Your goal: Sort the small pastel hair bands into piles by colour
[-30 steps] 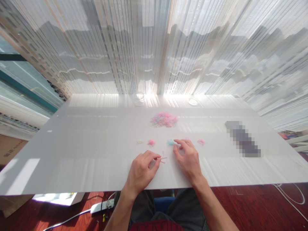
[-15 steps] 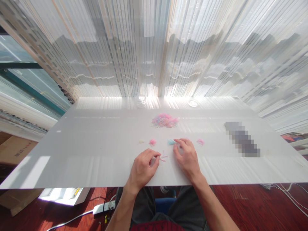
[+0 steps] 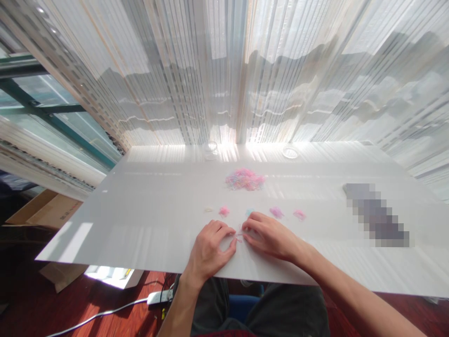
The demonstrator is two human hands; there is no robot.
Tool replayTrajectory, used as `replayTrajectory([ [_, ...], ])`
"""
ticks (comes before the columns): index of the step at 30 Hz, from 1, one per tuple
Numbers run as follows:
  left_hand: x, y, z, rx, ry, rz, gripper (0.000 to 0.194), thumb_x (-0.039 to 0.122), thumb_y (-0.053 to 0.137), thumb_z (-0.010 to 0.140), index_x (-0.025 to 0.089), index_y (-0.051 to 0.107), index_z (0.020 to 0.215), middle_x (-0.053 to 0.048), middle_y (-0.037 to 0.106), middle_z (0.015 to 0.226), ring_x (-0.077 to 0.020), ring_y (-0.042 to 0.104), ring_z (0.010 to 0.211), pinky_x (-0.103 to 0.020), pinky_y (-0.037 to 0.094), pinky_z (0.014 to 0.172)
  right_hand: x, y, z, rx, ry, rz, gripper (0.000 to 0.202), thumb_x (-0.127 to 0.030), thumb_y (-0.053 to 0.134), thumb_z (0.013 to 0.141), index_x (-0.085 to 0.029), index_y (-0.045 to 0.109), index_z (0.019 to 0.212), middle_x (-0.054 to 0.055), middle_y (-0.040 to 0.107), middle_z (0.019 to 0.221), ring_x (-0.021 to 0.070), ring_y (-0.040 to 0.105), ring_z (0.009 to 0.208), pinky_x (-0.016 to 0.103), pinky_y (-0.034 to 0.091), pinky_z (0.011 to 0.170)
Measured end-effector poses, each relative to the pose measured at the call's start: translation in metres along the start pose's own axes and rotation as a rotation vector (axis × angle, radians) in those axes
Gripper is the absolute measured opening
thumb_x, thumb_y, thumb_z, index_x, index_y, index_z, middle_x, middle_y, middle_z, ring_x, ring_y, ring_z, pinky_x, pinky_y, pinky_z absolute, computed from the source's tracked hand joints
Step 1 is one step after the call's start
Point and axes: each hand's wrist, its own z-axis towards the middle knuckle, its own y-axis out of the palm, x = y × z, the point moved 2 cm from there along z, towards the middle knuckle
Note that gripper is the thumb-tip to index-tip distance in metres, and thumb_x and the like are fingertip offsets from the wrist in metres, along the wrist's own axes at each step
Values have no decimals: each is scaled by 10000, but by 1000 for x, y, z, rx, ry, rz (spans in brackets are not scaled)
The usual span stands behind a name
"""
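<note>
Near the table's front edge, a few thin pink strands (image 3: pixel 239 235) lie between my two hands. My left hand (image 3: pixel 213 248) is closed at their left side, thumb and forefinger curved close together; what it pinches is too small to make out. From the right, my right hand (image 3: pixel 268 235) reaches the same strands with its fingers bent together, its grip hidden. Behind the hands is a row of small piles: pale yellow (image 3: pixel 208 210), bright pink (image 3: pixel 224 211), light blue (image 3: pixel 249 212), purple (image 3: pixel 276 212) and light pink (image 3: pixel 299 215). A larger mixed-colour pile (image 3: pixel 244 179) sits farther back.
The white table (image 3: pixel 157 196) reaches a striped curtain (image 3: pixel 217 84). Two clear round containers, one left (image 3: pixel 211 149) and one right (image 3: pixel 290 152), stand at the back. A blurred dark object (image 3: pixel 377 215) lies on the right. Below left are a cardboard box (image 3: pixel 52 208) and a power strip (image 3: pixel 159 298).
My right hand has moved from the light blue pile down and left to the pink strands, uncovering the purple pile. My left hand stays beside the strands. The view has shifted slightly.
</note>
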Motion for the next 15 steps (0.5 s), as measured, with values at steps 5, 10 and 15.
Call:
replayTrajectory([
  [5,1,1,2,-14,-19,19,102,135,668,887,214,692,946,-35,659,875,-203,630,832,-330,528,766,6,-2,16,-179,-173,-222,123,-109,579,903,-169,623,806,39,609,794,154,518,688,292,345,597],
  [10,1,0,5,-37,-35,-13,66,164,654,922,215,683,952,-34,662,866,-192,631,821,-322,520,751,10,3,13,-134,-263,-254,182,-64,533,901,-179,585,771,25,571,738,159,449,649,315,276,572],
  [15,1,-2,8,-52,-22,-46,79,184,669,933,210,681,1007,-42,679,884,-189,646,822,-318,533,746,12,-1,6,0,-272,-207,213,-83,512,930,-189,557,751,22,546,715,170,423,650,317,278,567],
])
